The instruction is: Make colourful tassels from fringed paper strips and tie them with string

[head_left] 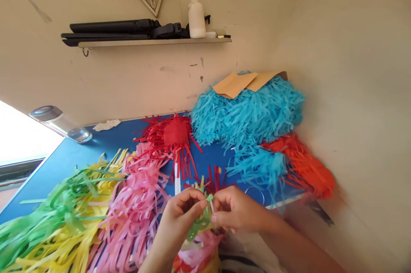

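Note:
Near the table's front edge, my left hand pinches the twisted tip of a green paper strip between thumb and forefinger. Close beside it, my right hand is closed in a pinch at the same tip, along with a thin white strip. Green paper with cut-out holes hangs just below the fingers. Under both hands lies a bundle of pink, red and yellow paper, partly covered by them.
Fringed paper in green, yellow, pink, red, blue and orange-red covers much of the blue table. A clear bottle stands left. A wall shelf holds a glue bottle.

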Demonstrator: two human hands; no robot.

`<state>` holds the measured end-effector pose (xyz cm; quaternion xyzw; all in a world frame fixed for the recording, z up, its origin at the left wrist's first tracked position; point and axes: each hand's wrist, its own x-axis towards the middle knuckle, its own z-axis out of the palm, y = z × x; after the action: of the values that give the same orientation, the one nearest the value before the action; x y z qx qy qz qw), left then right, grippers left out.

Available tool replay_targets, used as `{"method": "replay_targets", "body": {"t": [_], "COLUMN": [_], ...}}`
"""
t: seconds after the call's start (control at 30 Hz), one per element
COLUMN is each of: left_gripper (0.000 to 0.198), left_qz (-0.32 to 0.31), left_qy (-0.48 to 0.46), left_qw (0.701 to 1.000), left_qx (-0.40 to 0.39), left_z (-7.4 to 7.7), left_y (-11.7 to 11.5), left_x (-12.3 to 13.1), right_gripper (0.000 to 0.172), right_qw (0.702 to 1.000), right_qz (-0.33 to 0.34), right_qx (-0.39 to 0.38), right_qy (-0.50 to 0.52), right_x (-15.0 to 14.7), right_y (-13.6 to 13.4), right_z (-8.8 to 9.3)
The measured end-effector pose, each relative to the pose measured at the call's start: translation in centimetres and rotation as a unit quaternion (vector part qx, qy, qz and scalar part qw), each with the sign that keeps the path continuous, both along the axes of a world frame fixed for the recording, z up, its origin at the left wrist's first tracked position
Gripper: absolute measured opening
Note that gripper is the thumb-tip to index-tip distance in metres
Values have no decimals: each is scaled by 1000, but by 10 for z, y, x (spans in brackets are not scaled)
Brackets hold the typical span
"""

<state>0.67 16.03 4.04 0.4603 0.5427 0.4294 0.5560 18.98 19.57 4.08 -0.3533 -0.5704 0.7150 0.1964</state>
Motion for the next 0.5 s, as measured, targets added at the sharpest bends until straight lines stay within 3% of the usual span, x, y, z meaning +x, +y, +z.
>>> {"method": "replay_targets", "body": {"t": [0.13,0.27,0.33,0.4,0.5], "left_gripper": [22,15,15,16,17], "left_qz": [-57,-45,-44,-53,-41], "left_qy": [124,217,233,248,302], "left_qw": [985,952,940,929,911], "left_qx": [103,209,247,268,279], "left_z": [15,21,20,17,14], "left_y": [-24,-52,-67,-80,-98], "left_x": [-2,7,15,22,22], "right_gripper": [29,46,36,37,43], "right_qw": [997,987,986,972,940], "right_qz": [-47,-92,-110,-138,-222], "right_qx": [-16,-16,57,173,249], "right_qy": [57,130,112,74,68], "right_x": [4,1,1,8,52], "right_y": [-19,-51,-67,-79,-89], "right_z": [-2,-5,-4,0,20]}}
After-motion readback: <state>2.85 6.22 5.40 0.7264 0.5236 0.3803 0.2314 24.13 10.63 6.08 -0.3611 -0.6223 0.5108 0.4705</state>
